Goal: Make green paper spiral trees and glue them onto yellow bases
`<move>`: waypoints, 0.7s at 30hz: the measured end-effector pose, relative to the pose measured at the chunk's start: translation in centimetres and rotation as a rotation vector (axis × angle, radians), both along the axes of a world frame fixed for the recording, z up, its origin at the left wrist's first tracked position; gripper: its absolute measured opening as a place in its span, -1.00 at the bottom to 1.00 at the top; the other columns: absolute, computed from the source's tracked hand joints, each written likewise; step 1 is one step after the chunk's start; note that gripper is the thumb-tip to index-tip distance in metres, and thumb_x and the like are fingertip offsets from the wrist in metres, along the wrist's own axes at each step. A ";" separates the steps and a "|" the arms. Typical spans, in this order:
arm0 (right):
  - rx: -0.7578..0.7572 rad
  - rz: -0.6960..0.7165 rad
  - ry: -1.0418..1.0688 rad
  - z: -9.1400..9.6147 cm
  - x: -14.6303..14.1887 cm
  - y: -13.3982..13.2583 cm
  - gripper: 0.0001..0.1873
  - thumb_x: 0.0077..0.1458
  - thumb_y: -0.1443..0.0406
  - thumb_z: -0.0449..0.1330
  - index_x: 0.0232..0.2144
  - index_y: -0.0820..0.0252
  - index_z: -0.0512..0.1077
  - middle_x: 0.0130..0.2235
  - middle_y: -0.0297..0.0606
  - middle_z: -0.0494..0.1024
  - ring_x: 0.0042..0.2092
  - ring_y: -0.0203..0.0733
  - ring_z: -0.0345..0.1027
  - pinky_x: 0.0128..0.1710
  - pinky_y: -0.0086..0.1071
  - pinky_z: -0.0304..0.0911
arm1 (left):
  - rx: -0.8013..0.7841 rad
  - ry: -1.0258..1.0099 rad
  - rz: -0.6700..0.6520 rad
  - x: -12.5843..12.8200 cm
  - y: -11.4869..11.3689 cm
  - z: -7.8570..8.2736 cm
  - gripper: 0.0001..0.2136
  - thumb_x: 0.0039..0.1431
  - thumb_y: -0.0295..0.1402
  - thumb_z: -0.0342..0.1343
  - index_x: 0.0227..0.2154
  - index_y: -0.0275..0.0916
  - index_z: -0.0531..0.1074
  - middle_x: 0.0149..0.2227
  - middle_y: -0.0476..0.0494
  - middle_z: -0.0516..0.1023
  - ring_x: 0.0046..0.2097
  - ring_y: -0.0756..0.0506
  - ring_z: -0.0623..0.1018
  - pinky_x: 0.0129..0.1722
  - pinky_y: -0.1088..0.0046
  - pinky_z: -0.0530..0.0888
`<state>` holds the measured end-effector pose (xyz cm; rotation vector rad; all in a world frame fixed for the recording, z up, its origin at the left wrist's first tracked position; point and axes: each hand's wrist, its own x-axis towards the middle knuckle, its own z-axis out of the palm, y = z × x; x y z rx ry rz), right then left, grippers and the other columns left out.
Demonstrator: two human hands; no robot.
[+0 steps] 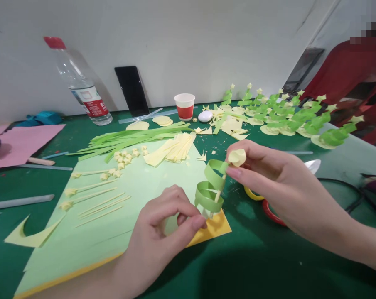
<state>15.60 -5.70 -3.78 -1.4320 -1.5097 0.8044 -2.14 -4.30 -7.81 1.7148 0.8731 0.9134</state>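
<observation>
A green paper strip (210, 202) winds in loose loops around a thin pale stick (218, 195), held up tilted over the table. My right hand (269, 182) pinches the top of the strip and stick, just below a pale yellow folded paper star (237, 158). Lower down, my left hand (170, 228) has its thumb and forefinger closed at the bottom end of the green strip; the exact spot of contact is partly hidden. Beneath the left hand lie a light green paper sheet (156, 182) and a yellow-orange sheet (217, 228).
On the green sheet lie sticks with stars (70, 192), loose stars (125, 157) and green strips (128, 139). Finished spiral pieces (300, 112) stand at back right. A bottle (89, 99), phone (132, 91) and paper cup (184, 107) line the wall. Scissors (273, 214) lie beneath my right hand.
</observation>
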 end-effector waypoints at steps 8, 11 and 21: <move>0.013 -0.019 0.034 0.3 -0.3 -0.2 -0.86 -0.06 0.25 0.13 -0.57 0.12 0.24 -0.57 -0.39 0.20 -0.46 -0.30 0.19 -0.58 -0.46 0.09 | -0.254 0.052 -0.013 0.6 -0.4 -0.2 -0.85 -0.03 -0.26 0.17 -0.58 -0.20 0.44 -0.56 0.05 0.33 -0.45 -0.01 0.29 -0.40 0.51 0.25; 0.008 -0.003 0.029 0.1 -0.4 -0.1 -0.87 -0.04 0.24 0.12 -0.56 0.13 0.26 -0.55 -0.39 0.22 -0.48 -0.33 0.15 -0.59 -0.46 0.07 | -0.400 -0.022 -0.119 0.7 -0.5 -0.3 -0.82 0.01 -0.25 0.14 -0.59 -0.22 0.46 -0.52 0.02 0.41 -0.41 -0.02 0.35 -0.33 0.52 0.30; -0.049 0.064 0.100 -0.9 -0.7 -0.4 -0.86 -0.07 0.25 0.11 -0.57 0.15 0.23 -0.47 -0.39 0.22 -0.45 -0.37 0.13 -0.49 -0.49 0.12 | -0.641 -0.167 -0.170 0.9 -0.6 -0.5 -0.69 0.08 -0.18 0.09 -0.65 -0.24 0.50 -0.59 -0.03 0.50 -0.44 -0.01 0.36 -0.37 0.54 0.33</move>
